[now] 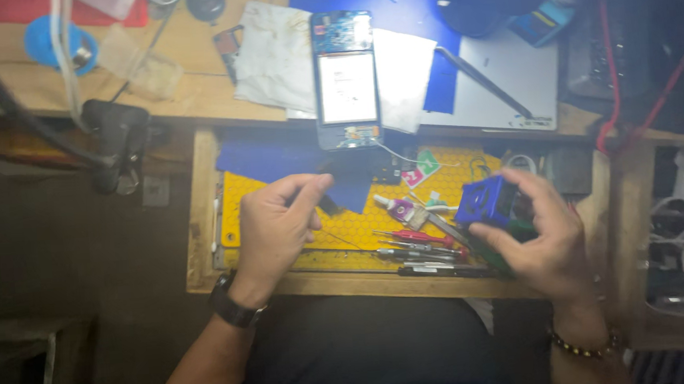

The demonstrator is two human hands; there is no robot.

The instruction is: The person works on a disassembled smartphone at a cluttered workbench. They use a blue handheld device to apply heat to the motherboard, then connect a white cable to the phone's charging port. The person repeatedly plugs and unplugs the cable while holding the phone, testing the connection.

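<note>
Setting: wooden worktop (206, 89) seen from above in dim light, with a shallow tray-like drawer pulled out toward the person's lap.
Blue box: a small blue cube-shaped box (485, 201) with an open dark face, held over the right end of the drawer, above the tools.
Right hand (539, 238): closed around the blue box, fingers wrapping its right side and thumb under it; a beaded bracelet sits on the wrist.
Left hand (276, 225): loosely curled, thumb and forefinger pinched near a dark blue cloth (349, 185); whether it holds anything small between them cannot be told. A dark watch is on the wrist.
Relation: the box lies to the right of the left hand, well apart from it, with the tool cluster between; the right hand is the nearer one, already on it. The box shows no clear long axis.
Drawer: a yellow mat (344, 225) lines it; on it lie red-handled screwdrivers (413, 237), dark-handled tools along the front edge, and a small white tube (395, 208).
Beyond: an opened smartphone (345, 79), back cover off, lies with its long axis pointing away from the person, straight ahead between the two hands, resting on white cloths (276, 56) and a blue mat (426, 18).
Edges: a grey laptop-like slab (510, 76) at right, a black clamp (118, 139) at left, cables at far right.
</note>
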